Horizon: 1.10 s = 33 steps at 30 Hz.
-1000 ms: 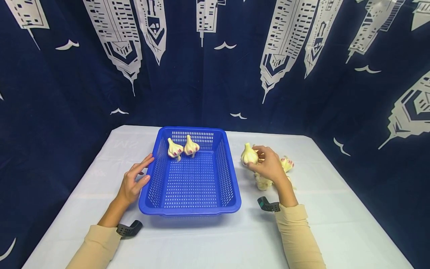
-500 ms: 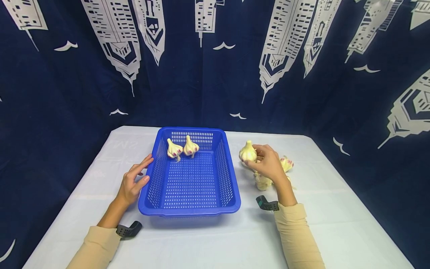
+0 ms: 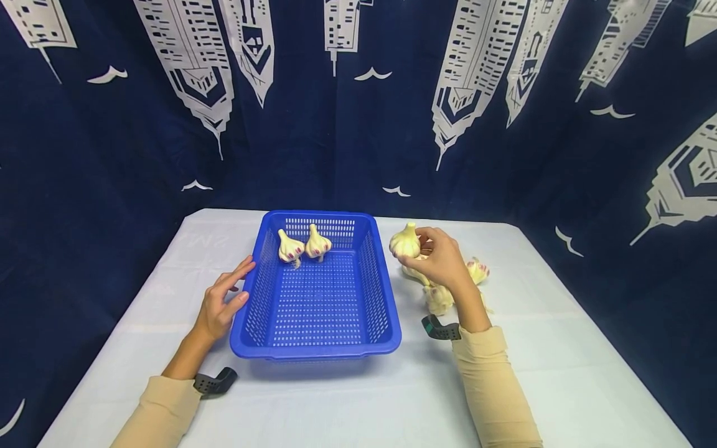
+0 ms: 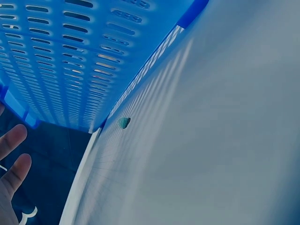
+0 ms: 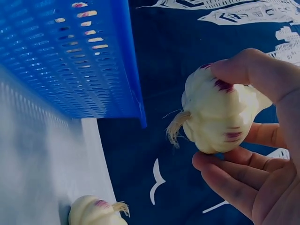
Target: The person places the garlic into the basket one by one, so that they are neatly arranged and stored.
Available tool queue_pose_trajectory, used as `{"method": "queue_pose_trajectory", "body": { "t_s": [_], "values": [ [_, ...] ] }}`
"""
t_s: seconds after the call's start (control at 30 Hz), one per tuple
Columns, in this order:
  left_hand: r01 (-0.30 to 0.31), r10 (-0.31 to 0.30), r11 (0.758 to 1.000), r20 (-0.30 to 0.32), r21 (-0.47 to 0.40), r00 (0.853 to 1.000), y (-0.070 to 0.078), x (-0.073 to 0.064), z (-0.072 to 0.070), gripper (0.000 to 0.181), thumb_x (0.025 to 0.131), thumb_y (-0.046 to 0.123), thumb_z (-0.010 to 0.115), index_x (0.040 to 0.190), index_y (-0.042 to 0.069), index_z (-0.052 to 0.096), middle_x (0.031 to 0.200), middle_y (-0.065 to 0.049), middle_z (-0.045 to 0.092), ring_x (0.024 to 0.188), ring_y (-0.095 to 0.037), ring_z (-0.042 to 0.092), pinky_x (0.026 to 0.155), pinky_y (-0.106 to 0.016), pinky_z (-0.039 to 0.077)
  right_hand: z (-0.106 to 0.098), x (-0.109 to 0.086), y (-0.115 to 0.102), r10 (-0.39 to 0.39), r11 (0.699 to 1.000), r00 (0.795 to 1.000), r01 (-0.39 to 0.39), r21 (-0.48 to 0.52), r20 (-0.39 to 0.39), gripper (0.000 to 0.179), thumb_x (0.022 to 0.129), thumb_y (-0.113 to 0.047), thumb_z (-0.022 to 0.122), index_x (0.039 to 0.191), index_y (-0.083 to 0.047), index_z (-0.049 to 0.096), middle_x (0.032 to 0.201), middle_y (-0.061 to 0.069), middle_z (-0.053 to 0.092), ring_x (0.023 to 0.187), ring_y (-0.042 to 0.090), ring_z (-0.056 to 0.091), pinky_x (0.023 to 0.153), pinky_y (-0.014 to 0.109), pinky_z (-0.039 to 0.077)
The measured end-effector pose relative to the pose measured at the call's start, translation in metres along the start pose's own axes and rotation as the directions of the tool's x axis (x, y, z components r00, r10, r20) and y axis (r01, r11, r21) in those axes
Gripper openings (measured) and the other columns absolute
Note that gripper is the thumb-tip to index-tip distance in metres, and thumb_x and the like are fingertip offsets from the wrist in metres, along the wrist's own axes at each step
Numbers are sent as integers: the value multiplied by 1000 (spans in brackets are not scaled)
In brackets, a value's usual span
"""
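My right hand (image 3: 444, 258) holds a garlic bulb (image 3: 406, 241) between thumb and fingers, just right of the blue basket (image 3: 390, 311). Close up in the right wrist view, this bulb (image 5: 218, 110) shows purple marks and a tuft of roots. My left hand (image 3: 220, 303) has its fingers extended, fingertips at the basket's left rim. Two garlic bulbs, one at the left (image 3: 290, 249) and one beside it (image 3: 318, 244), lie inside at the basket's far end. Several more garlic bulbs (image 3: 439, 300) lie on the table below and behind my right hand, partly hidden by it.
A white cloth covers the table (image 3: 347, 410). Behind it hangs a dark blue curtain (image 3: 313, 143) with white building prints. A small green spot (image 4: 123, 123) shows near the basket's base in the left wrist view. Each wrist carries a black camera (image 3: 216, 381).
My right hand has lifted the garlic bulb up and leftward toward the basket, uncovering another bulb on the table. My left hand stays at the rim.
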<state>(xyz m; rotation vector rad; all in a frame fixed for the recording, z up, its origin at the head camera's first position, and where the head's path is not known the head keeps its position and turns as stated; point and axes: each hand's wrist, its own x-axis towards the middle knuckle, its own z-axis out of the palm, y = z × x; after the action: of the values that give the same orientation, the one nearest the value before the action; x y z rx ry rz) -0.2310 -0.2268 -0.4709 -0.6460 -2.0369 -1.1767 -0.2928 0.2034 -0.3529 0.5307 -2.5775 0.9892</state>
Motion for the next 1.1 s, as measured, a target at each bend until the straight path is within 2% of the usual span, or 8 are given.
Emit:
{"method": "queue_pose_trajectory", "body": {
  "t_s": [0.13,0.37,0.67,0.93,1.1],
  "values": [
    [8,-8,1000,3,9,1000,7,2,0,55,76,5,53,129,-7,60,138,-23,55,101,-15,55,72,-34,40,0,3,-5,9,1000,1000,-8,-29,28,65,74,-25,85,123,8,58,107,21,63,97,37,67,84,48,54],
    [-6,6,1000,-10,3,1000,10,3,0,53,75,2,51,125,-14,59,134,-31,54,98,-21,56,70,-34,40,2,9,-16,8,999,999,-6,-49,52,63,74,-29,84,120,6,59,109,20,66,97,35,68,81,46,56],
    [-9,9,1000,17,-11,1000,5,3,-3,56,77,8,54,132,-2,60,141,-18,54,101,-16,56,73,-28,39,5,20,-34,-16,999,996,19,-30,89,57,74,-31,84,113,4,59,113,19,65,97,34,70,79,42,57],
    [-8,9,1000,27,-5,1000,5,3,-3,56,80,10,52,135,0,59,143,-16,52,105,-12,54,73,-31,40,11,32,-51,-39,999,992,40,-6,123,59,76,-30,83,118,4,59,118,20,65,99,34,69,80,41,57],
    [-21,21,1000,24,0,1000,5,3,-2,55,81,9,50,135,-2,58,143,-16,52,104,-14,54,74,-29,40,14,36,-58,-47,999,990,48,-6,137,60,76,-30,83,118,4,60,118,19,65,99,32,69,81,40,57]
  ]
}}
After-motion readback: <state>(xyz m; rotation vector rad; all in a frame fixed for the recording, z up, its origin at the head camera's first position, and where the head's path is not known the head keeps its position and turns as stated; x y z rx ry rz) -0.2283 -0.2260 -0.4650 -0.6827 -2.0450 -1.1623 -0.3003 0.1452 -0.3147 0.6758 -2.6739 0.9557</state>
